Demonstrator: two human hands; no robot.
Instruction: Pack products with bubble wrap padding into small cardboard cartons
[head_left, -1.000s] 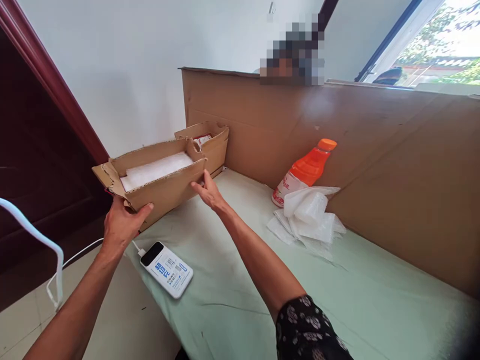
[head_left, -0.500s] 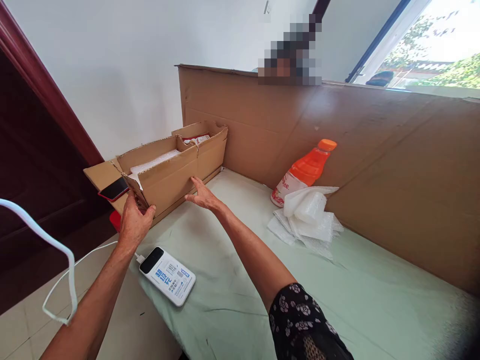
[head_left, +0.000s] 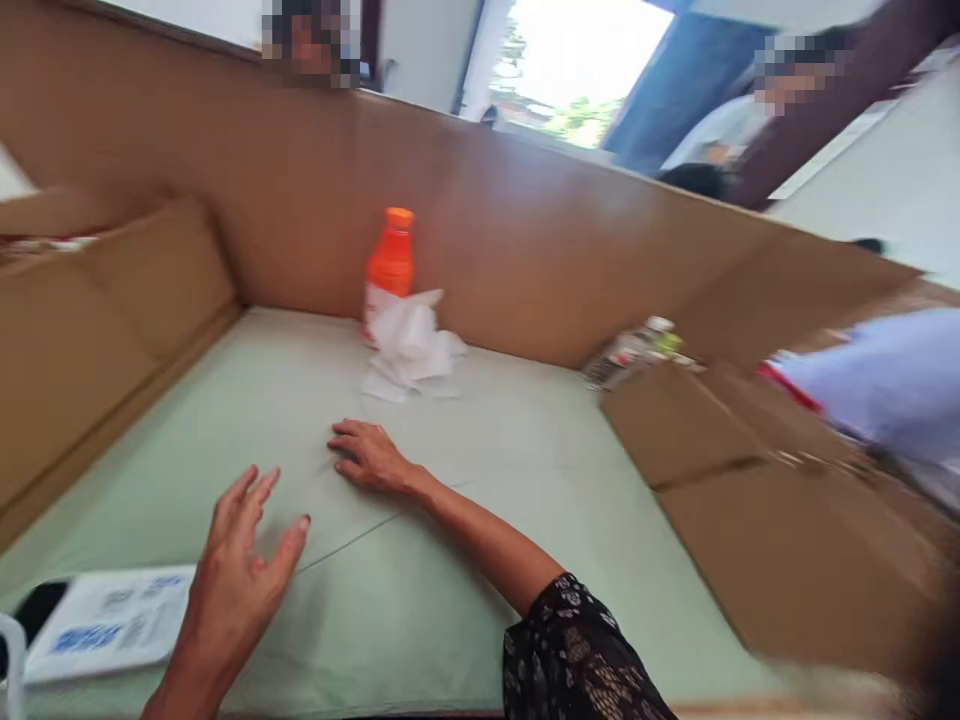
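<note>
both hands (head_left: 315, 520) spread open, palms down over table (head_left: 525, 480).

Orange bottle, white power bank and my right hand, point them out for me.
orange bottle (head_left: 391, 262), head view, on its orange body.
white power bank (head_left: 112, 624), head view, on its printed face.
right hand (head_left: 367, 456), head view, on its back.

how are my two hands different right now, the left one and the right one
The right hand lies palm down, flat on the green table cover; the left hand is raised above it with fingers spread. The right hand reaches farther out, toward the white wrapping and orange bottle; the left hand stays nearer, beside the white power bank. Both are open and hold nothing.
</note>
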